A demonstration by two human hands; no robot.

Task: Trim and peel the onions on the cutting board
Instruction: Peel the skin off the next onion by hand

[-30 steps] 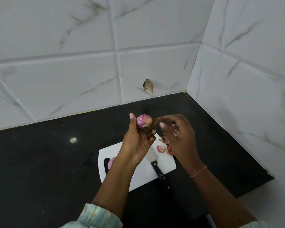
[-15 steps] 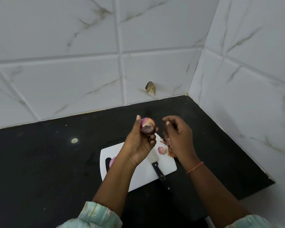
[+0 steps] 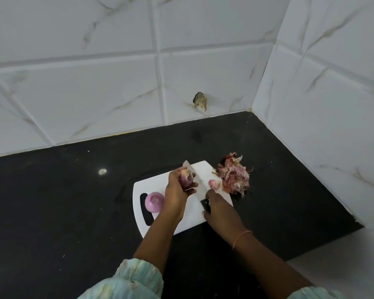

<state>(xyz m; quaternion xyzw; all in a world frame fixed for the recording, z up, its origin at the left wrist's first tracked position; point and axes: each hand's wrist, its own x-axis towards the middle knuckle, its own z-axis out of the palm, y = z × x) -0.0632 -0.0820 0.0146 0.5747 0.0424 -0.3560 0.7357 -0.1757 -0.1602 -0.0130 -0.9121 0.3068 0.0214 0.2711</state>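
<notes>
My left hand [image 3: 177, 190] grips a partly skinned purple onion [image 3: 186, 176] down on the white cutting board [image 3: 194, 214]. My right hand [image 3: 221, 210] is closed on the black handle of a knife [image 3: 198, 180], whose blade runs up and left behind the onion, its tip past the board's far edge. A peeled pink onion [image 3: 153, 201] rests on the board's left side by the handle slot. A small cut-off onion end [image 3: 213, 184] lies near the board's right edge.
A heap of reddish onion skins [image 3: 234, 174] sits on the black countertop [image 3: 63, 201] just right of the board. White tiled walls [image 3: 95, 93] close in the back and right, forming a corner. The counter ends at the lower right.
Both hands dropped from mid-air to the board. My right hand left the peel and took up the knife, which lay on the board before. The onion now rests against the board.
</notes>
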